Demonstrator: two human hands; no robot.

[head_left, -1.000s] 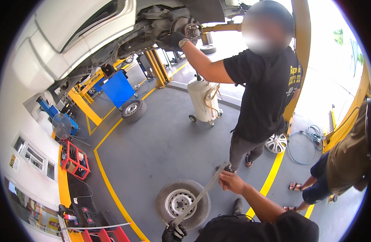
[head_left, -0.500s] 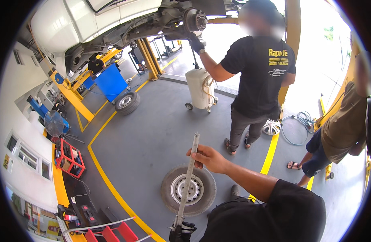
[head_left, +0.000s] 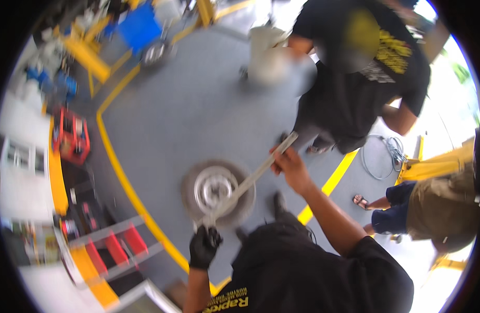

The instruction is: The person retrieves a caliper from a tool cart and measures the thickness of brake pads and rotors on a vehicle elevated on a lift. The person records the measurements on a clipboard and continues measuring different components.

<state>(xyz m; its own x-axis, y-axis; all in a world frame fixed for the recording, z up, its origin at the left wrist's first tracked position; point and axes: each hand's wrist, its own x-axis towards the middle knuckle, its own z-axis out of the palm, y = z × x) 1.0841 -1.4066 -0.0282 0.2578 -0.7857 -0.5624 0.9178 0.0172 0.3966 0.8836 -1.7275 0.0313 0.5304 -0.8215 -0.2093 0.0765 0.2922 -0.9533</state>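
A long silver metal tool [head_left: 255,178], looking like a large vernier caliper, runs diagonally before me. My left hand [head_left: 203,245], in a black glove, is closed on its lower end, and my bare right hand [head_left: 288,166] grips it near the upper end. Below it a wheel with a silver steel rim [head_left: 208,189] lies flat on the grey floor, partly hidden by the tool. The picture is smeared, so fine detail on the tool cannot be made out.
A co-worker in black [head_left: 357,96] bends near a white wheeled tank [head_left: 260,52]. Another person [head_left: 438,208] stands right, beside a yellow lift post [head_left: 433,168] and coiled hose [head_left: 380,159]. At left are red tool cart [head_left: 70,136], red bins [head_left: 115,248] and blue cart [head_left: 138,26].
My view has tipped downward. My left hand and forearm have come further into view, with the tool more slanted. The co-worker has lowered the raised arm and bent over.
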